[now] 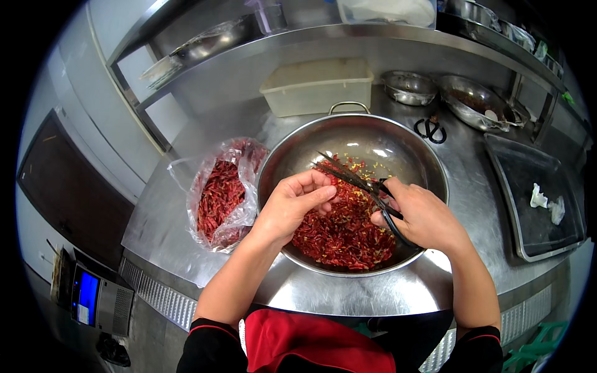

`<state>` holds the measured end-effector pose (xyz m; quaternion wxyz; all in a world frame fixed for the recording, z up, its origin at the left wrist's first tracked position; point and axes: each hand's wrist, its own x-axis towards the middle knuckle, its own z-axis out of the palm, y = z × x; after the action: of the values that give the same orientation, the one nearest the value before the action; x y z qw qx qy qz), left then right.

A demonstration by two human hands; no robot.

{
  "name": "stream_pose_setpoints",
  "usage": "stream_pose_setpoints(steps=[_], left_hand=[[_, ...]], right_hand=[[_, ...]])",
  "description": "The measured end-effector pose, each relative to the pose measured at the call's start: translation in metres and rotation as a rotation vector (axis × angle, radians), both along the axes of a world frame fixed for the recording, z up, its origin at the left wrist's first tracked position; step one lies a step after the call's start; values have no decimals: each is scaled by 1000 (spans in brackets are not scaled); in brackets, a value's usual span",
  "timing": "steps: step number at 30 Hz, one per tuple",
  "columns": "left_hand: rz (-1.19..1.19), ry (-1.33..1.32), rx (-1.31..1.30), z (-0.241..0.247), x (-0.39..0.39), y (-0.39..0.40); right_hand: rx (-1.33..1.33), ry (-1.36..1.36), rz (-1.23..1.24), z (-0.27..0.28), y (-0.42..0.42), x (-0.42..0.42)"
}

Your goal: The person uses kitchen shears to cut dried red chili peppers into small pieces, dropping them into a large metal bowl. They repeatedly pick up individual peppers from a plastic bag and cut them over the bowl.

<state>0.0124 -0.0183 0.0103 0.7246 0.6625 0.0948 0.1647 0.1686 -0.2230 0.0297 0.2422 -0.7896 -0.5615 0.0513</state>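
In my right hand are black-handled scissors, their dark blades slightly apart and pointing up and left. The fingers of my left hand are pinched beside the blades, with what looks like a dried red chili at their tips; the fingers partly hide it. Both hands are over a large steel wok-shaped bowl with a loop handle at its far rim. Cut dried red chilies and pale yellow seeds lie in its bottom. Left of the bowl, a clear plastic bag stands open, holding whole dried chilies.
Behind the bowl stands a translucent plastic tub. A second pair of scissors lies on the steel table, near two metal bowls. At right is a dark tray with crumpled scraps. A steel shelf overhangs the back.
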Motion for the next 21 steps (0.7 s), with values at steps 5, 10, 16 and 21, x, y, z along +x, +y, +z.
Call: stream_pose_setpoints(steps=[5,10,16,21], left_hand=[[23,-4,-5,0,2,-3],[-5,-10,31,-1,3,-2],[-10,-16,46,-2,4,-3],[36,-1,55,1,3,-7]], right_hand=[[-19,-66,48,1,-2,-1],[11,-71,74,0,-2,-1],[7,-90,80,-1,-2,-1],[-17,-123,46,-2,-1,-1]])
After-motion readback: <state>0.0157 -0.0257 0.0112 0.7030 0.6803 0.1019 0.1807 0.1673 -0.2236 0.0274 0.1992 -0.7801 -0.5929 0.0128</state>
